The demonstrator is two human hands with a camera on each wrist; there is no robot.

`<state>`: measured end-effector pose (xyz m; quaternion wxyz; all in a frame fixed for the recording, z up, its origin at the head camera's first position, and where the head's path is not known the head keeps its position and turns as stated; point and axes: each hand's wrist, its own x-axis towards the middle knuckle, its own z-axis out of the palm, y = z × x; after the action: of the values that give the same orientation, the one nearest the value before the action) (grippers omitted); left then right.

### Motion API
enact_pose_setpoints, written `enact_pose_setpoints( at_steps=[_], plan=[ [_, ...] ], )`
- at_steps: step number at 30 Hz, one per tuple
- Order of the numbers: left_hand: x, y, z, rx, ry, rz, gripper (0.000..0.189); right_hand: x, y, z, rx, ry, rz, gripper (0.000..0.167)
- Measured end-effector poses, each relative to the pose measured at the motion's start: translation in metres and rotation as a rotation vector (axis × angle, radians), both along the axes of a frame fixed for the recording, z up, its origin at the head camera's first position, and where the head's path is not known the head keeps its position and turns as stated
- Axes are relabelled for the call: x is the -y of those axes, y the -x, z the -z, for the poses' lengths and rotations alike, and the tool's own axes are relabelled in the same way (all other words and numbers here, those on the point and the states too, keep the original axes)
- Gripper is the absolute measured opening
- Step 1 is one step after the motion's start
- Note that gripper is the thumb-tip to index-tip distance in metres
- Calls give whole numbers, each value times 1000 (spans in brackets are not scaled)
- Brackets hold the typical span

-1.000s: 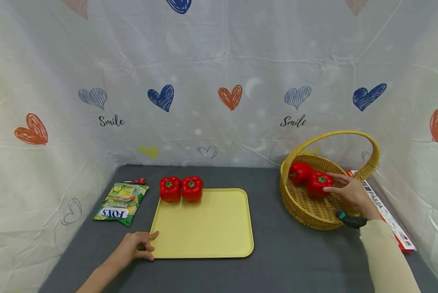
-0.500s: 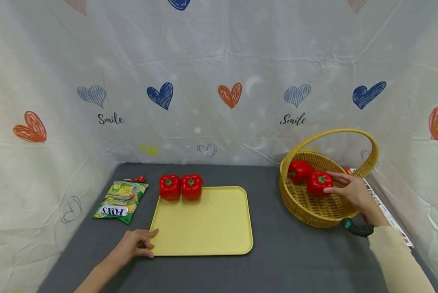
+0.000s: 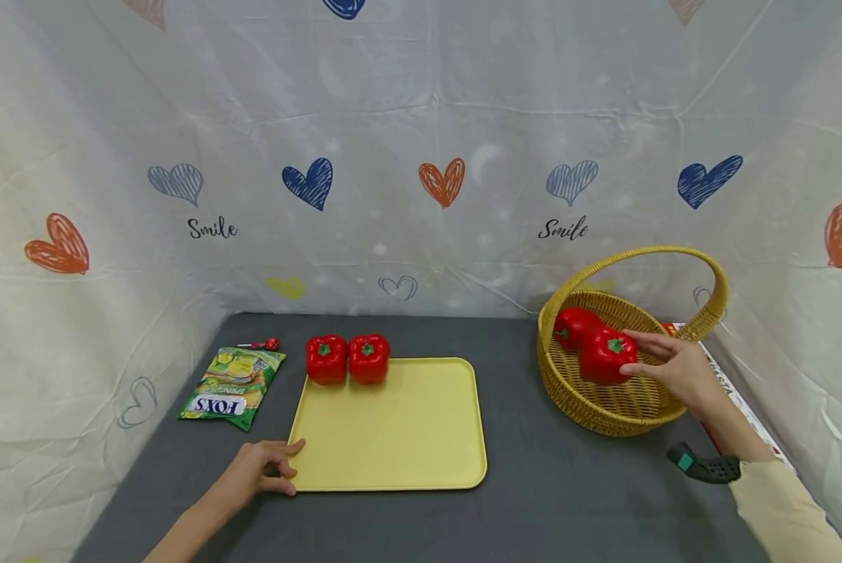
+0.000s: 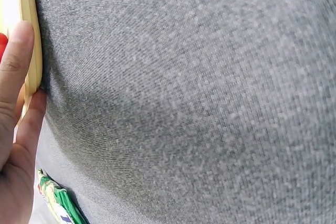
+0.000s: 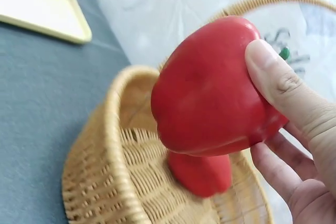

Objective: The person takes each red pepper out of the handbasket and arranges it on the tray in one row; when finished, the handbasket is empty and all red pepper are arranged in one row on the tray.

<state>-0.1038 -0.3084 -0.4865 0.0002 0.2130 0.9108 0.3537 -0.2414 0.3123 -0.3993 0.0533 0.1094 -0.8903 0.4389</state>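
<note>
In the head view my right hand (image 3: 677, 369) holds a red bell pepper (image 3: 607, 356), thumb on one side and fingers on the other. The right wrist view shows this bell pepper (image 5: 207, 90) raised over the wicker basket (image 5: 113, 129), its green stem partly behind my thumb. Another red bell pepper (image 3: 574, 325) lies inside the basket (image 3: 589, 418). My left hand (image 3: 255, 471) pinches the near left corner of the yellow tray (image 3: 399, 438). From the left wrist, its thumb and a finger meet at the tray rim (image 4: 31, 51).
Two red bell peppers (image 3: 326, 360) stand side by side at the tray's far left edge. Left of them lie a green FOX'S packet (image 3: 234, 387) and a small red lollipop-like item (image 3: 271, 344). A pasta box (image 3: 740, 410) lies partly behind the basket, whose tall handle (image 3: 663, 250) arches overhead.
My right hand has lifted the bell pepper slightly from the basket's floor and moved it a little left. The left hand stays at the tray's corner.
</note>
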Motion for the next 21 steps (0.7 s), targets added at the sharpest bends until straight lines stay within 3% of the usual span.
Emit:
enact_pose_setpoints(
  at_steps=[5,9,13,21],
  plan=[
    [0,0,1,6,-2,2,22,15,-12,-12,-29,17,-54,55],
    [0,1,2,23,-5,-1,21,29,-20,-15,-21,73,-149,51],
    [0,1,2,36,2,-10,21,45,-24,-13,18,123,-223,49],
    [1,1,2,47,-10,-5,21,81,-19,-1,124,196,-262,51]
  ],
)
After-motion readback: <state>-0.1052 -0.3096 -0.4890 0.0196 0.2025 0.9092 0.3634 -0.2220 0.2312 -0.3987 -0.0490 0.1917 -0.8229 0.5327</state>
